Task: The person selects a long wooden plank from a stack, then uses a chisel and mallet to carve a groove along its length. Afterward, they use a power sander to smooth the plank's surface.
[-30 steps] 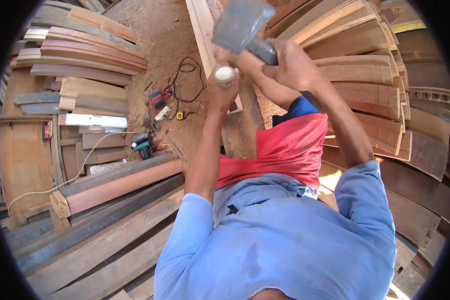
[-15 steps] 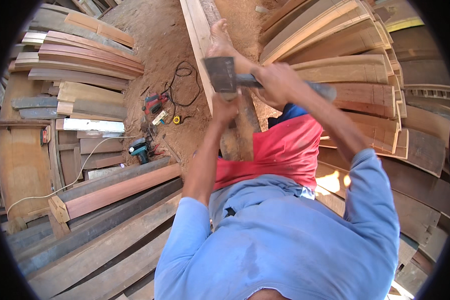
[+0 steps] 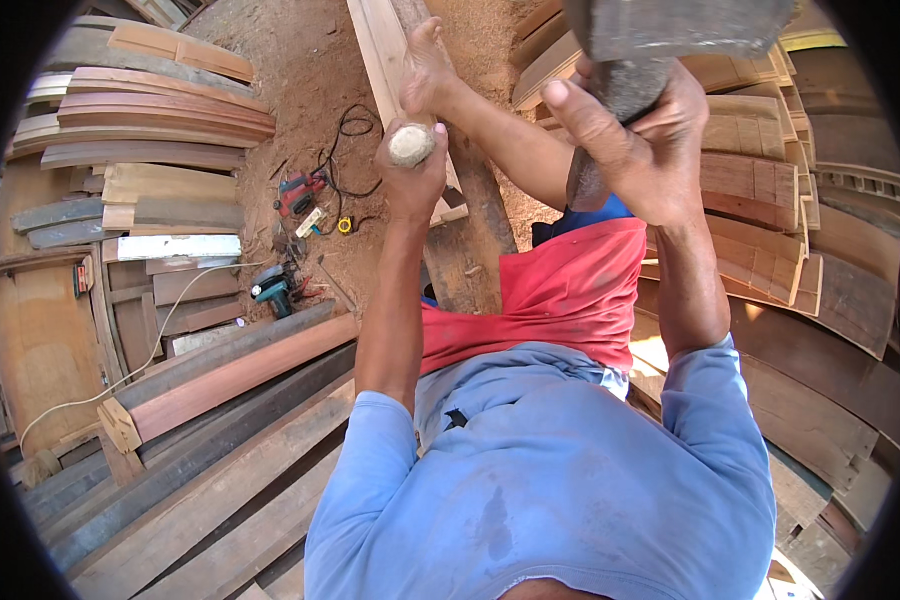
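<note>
My right hand (image 3: 650,150) is closed round the dark handle of a hatchet (image 3: 685,28). Its broad grey metal head is raised high, close to the camera and cut off by the top edge. My left hand (image 3: 410,180) grips an upright chisel (image 3: 410,145); only the round, pale butt of its handle shows, and the blade is hidden below the fist. Under that hand runs a pale plank (image 3: 375,45), lying along a darker, worn beam (image 3: 475,270). My bare foot (image 3: 427,75) rests at the plank, farther out.
On the dusty ground to the left lie a red power tool (image 3: 298,193), a black cord (image 3: 355,125), a yellow tape measure (image 3: 346,225) and a teal power tool (image 3: 273,290). Stacked boards (image 3: 165,110) line the left side, and more boards (image 3: 745,190) stand close on the right.
The hatchet has lifted from just above my left fist, up and to the right toward the camera. My left hand has shifted slightly left and up, still holding the chisel.
</note>
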